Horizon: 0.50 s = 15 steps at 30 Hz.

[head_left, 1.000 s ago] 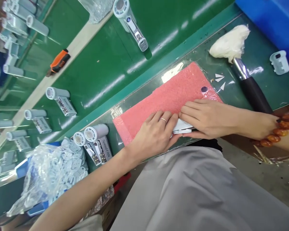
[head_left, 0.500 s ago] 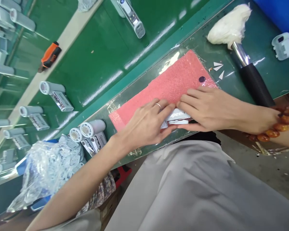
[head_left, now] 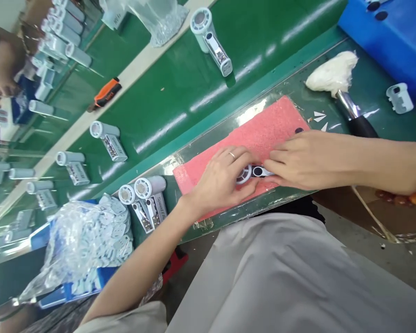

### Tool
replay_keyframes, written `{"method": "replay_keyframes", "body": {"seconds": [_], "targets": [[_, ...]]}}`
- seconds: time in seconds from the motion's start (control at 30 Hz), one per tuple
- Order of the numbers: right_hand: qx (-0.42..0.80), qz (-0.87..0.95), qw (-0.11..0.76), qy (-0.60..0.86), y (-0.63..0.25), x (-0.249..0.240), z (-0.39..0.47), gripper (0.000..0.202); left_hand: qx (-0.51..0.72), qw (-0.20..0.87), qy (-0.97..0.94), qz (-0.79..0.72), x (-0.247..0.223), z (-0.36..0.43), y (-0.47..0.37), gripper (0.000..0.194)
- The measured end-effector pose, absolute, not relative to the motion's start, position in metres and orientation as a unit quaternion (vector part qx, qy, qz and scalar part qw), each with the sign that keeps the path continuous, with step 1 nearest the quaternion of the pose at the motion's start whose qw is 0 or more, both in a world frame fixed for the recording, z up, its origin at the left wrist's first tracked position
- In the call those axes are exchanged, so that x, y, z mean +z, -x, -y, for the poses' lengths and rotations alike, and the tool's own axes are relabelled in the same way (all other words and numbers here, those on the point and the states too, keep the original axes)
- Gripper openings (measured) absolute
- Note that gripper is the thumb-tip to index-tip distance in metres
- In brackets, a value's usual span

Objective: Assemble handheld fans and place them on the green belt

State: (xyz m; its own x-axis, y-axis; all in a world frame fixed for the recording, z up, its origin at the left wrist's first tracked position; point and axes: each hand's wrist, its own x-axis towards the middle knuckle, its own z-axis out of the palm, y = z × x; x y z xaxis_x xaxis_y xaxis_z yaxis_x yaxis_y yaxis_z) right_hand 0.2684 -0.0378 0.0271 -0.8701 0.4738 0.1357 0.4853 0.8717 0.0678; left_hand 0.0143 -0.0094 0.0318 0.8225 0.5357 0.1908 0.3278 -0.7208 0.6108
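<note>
A light-blue handheld fan (head_left: 244,175) lies between my hands on a pink foam pad (head_left: 263,125), its round grille facing up. My left hand (head_left: 225,175) is closed around the fan's round head, the ring finger side over the pad. My right hand (head_left: 294,159) grips the fan's handle end, where a dark opening with a white surround shows; most of the handle is hidden under the fingers. Two similar fans (head_left: 150,187) stand to the left of my left forearm, handles open with metal parts showing.
Several fans sit on the green belt (head_left: 152,106), near orange-handled pliers (head_left: 107,92). A bag of light-blue parts (head_left: 107,231) is at left. A hammer with a wrapped head (head_left: 333,74), a loose cover (head_left: 400,98) and a blue bin (head_left: 388,41) are at right. Another person's hand (head_left: 5,83) is far left.
The fan has been turned over: its printed side showed before, now the round grille and the handle's dark opening show. Both hands keep hold. The view has shifted, and belt fans appear further right.
</note>
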Motion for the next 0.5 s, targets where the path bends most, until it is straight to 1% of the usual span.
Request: {"method": "replay_keyframes", "body": {"seconds": [0.13, 0.23, 0.33, 0.43, 0.5], "targets": [[-0.007, 0.979, 0.037, 0.199, -0.275, 0.026, 0.029, 0.059, 0.232, 0.267, -0.909, -0.219, 0.013, 0.013, -0.01, 0.026], [0.069, 0.982, 0.018, 0.173, -0.274, 0.027, 0.02, 0.069, 0.217, 0.275, -0.911, -0.216, 0.011, 0.011, -0.01, 0.03], [0.127, 0.975, 0.001, 0.182, -0.272, 0.029, 0.014, 0.076, 0.195, 0.285, -0.912, -0.224, 0.014, 0.01, -0.01, 0.031], [0.106, 0.978, 0.029, 0.18, -0.273, 0.03, 0.016, 0.071, 0.191, 0.291, -0.908, -0.233, 0.016, 0.011, -0.01, 0.034], [0.062, 0.979, 0.055, 0.187, -0.276, 0.031, 0.022, 0.06, 0.195, 0.293, -0.906, -0.234, 0.014, 0.013, -0.009, 0.036]]}}
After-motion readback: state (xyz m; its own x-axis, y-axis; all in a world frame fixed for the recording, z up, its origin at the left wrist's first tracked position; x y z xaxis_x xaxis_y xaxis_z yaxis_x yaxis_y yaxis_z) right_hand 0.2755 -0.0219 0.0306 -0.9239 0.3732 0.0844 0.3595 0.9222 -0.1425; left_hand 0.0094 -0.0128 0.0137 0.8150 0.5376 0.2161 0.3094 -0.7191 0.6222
